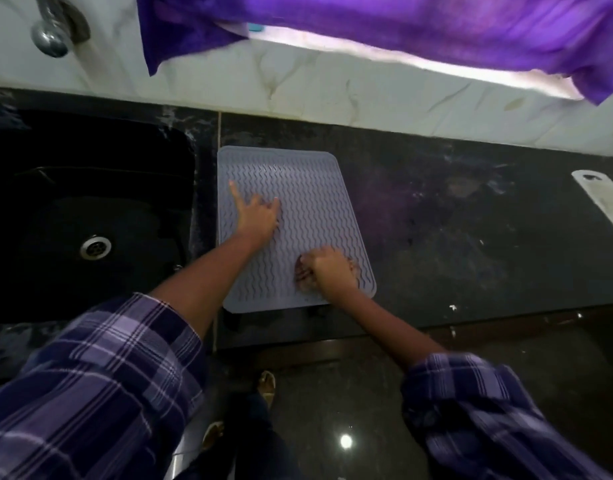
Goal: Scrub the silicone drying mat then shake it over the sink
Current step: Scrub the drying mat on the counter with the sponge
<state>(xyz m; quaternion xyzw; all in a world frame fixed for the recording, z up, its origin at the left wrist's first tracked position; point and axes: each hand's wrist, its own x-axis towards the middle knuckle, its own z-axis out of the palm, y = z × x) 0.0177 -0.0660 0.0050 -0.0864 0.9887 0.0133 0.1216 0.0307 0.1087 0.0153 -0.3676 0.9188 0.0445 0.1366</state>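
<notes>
A grey silicone drying mat with wavy ridges lies flat on the dark counter, just right of the sink. My left hand rests spread on the mat's left middle, fingers apart, pressing it down. My right hand is closed on a brownish scrubber that sits on the mat's near right corner. Most of the scrubber is hidden under the fingers.
The black sink has a metal drain and a chrome tap above it. A purple cloth hangs over the marble ledge. A white flat object lies at the counter's far right. The counter edge runs near me.
</notes>
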